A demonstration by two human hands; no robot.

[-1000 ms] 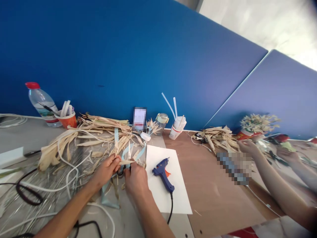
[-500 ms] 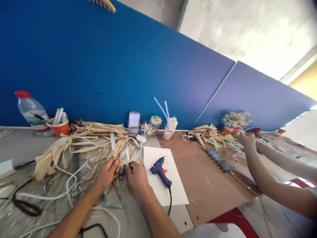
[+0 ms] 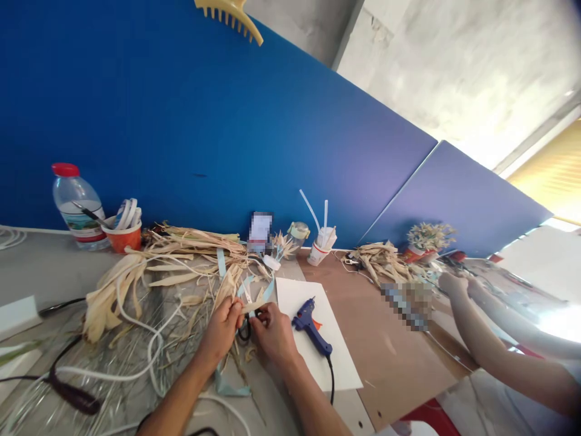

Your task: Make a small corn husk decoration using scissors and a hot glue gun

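A pale strip of dried corn husk (image 3: 252, 307) stretches between my hands. At its left end, my left hand (image 3: 226, 324) pinches it between thumb and fingers. My right hand (image 3: 276, 335) closes on the other end. Just behind the strip are scissors (image 3: 247, 293), blades pointing away from me and black handles partly hidden by the husk and my hands. Light-blue ribbon pieces (image 3: 269, 290) lie around the scissors. More dried husks (image 3: 195, 238) are heaped behind and to the left. A blue glue gun (image 3: 312, 330) rests on white paper (image 3: 338, 363) right of my right hand.
White cable (image 3: 154, 345) loops across the left side. A water bottle (image 3: 82, 209) and an orange cup (image 3: 124, 238) stand at the back left. A phone (image 3: 260, 230), jar (image 3: 298, 233) and paper cup (image 3: 319, 253) line the blue partition (image 3: 181, 121). Another person's arms (image 3: 481, 315) reach in at right.
The whole view has shifted, so things appear further right and slightly lower. Both hands still grip the husk strip, with only a slight change in finger position.
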